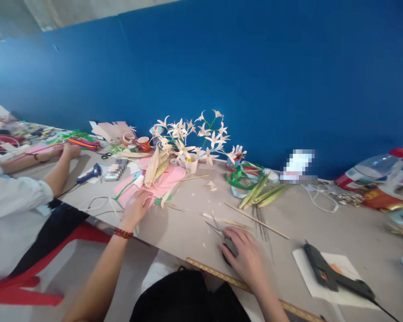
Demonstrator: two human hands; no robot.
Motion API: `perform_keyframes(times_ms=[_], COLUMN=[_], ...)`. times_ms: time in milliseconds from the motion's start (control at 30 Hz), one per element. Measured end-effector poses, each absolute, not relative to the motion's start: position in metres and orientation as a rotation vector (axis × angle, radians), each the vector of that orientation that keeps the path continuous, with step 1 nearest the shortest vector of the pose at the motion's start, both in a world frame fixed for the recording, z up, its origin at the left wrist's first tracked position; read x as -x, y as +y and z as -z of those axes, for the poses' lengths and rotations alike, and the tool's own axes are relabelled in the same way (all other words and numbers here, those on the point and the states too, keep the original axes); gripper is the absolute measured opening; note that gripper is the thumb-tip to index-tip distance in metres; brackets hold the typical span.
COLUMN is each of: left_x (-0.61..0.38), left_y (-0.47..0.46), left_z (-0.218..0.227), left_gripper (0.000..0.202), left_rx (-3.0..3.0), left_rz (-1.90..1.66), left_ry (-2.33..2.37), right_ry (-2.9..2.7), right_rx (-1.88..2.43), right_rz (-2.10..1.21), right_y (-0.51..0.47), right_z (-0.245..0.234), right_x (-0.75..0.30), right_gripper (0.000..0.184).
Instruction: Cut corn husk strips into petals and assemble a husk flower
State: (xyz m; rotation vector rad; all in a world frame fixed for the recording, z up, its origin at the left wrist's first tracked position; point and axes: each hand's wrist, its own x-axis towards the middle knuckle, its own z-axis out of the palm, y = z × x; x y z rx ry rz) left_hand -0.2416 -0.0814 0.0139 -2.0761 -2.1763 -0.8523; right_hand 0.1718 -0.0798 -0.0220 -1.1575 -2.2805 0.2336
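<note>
My right hand (pixel 245 255) is on the black handles of a pair of scissors (pixel 229 250); the scissors lie on the table with their blades apart. Near the blades is a thin strip of dried husk (pixel 226 220). My left hand (pixel 136 209), with its fingers loosely apart, is at the near edge of a pink sheet (pixel 122 188) and appears to hold nothing. On that sheet lie pale corn husks (pixel 152 169) and a green stem (pixel 126 187). White husk-like flowers (pixel 179 129) on green stems stand in a white cup (pixel 190 166) behind.
A black glue gun (pixel 336 273) rests on white paper at right. Green ribbon (pixel 243 179), green husks (pixel 265 197), a wooden stick (pixel 258 221) and wires lie mid-table. A plastic bottle (pixel 372 167) stands far right. At left are a co-worker's arms (pixel 62 167) and a blue glue gun (pixel 89 173).
</note>
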Motion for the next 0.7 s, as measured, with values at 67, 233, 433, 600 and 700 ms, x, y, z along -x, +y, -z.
perform_keyframes(times_ms=[67, 233, 433, 600, 700], left_x=[0.237, 0.216, 0.171, 0.188, 0.221], left_y=[-0.078, -0.072, -0.072, -0.055, -0.037], left_z=[-0.011, -0.015, -0.013, -0.019, -0.03], left_gripper=[0.02, 0.019, 0.021, 0.019, 0.022], left_rx=[2.096, 2.157, 2.311, 2.094, 1.873], left_rz=[0.837, 0.844, 0.842, 0.901, 0.897], left_ry=[-2.165, -2.116, -2.044, -2.12, -2.207], right_ry=[-2.282, -2.225, -2.194, -2.166, -2.133], right_rx=[1.148, 1.167, 1.17, 1.185, 1.208], right_rz=[-0.237, -0.281, -0.314, -0.343, -0.378], right_y=[-0.08, -0.081, -0.08, -0.081, -0.082], right_z=[0.022, 0.021, 0.025, 0.022, 0.017], right_x=[-0.172, -0.173, -0.174, -0.174, -0.173], right_gripper=[0.028, 0.024, 0.024, 0.022, 0.019])
